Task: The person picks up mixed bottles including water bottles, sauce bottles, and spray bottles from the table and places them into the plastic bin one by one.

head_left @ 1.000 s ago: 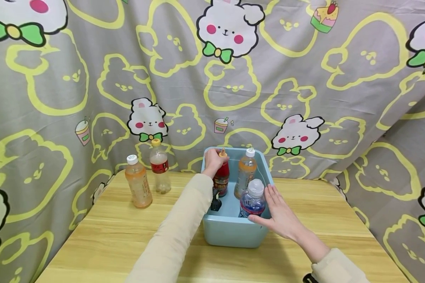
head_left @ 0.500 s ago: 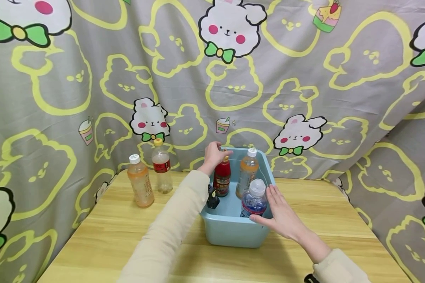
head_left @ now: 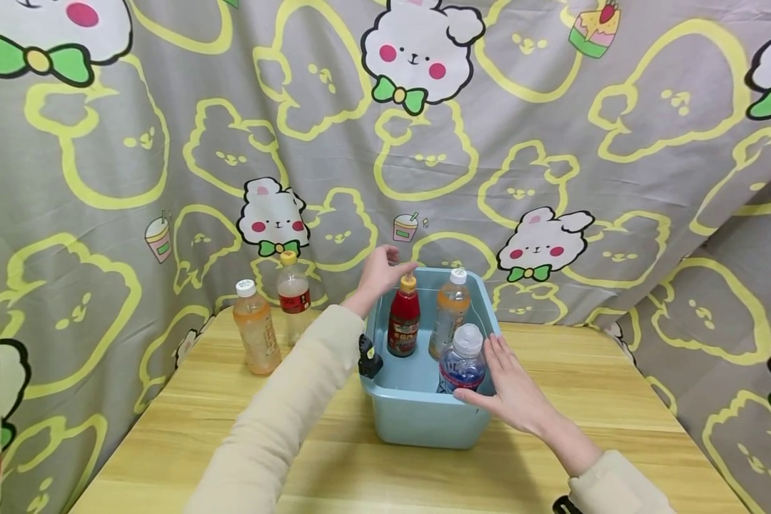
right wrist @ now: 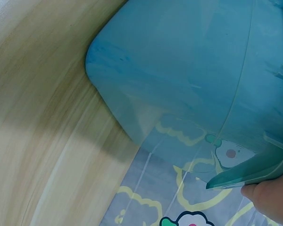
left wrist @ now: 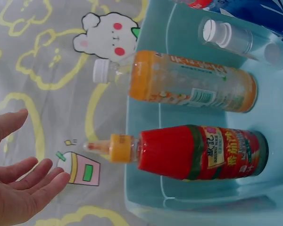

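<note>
My left hand (head_left: 378, 277) hovers at the back left of a light blue plastic bin (head_left: 432, 422), fingers loose and holding nothing. Just below it stands a red sauce bottle (head_left: 404, 318) with a yellow nozzle cap, upright inside; the left wrist view shows a gap between hand (left wrist: 20, 181) and nozzle. My right hand (head_left: 517, 391) rests along the bin's right rim, fingers straight, thumb at the front corner. Beside that hand sits a clear-capped bottle (head_left: 461, 370) with a blue label. Behind it is an orange-labelled bottle (head_left: 448, 318).
Outside the bin at left stand another orange-labelled bottle (head_left: 257, 334) and a yellow-capped bottle (head_left: 293, 294) with a red label. A small clear bottle with a white top (left wrist: 228, 36) lies in the left wrist view. A patterned curtain (head_left: 334, 143) backs the wooden table (head_left: 572, 357).
My left hand has let go of the sauce bottle's top and risen up and to the left. The sauce bottle stays in the bin. My right hand keeps its place on the rim.
</note>
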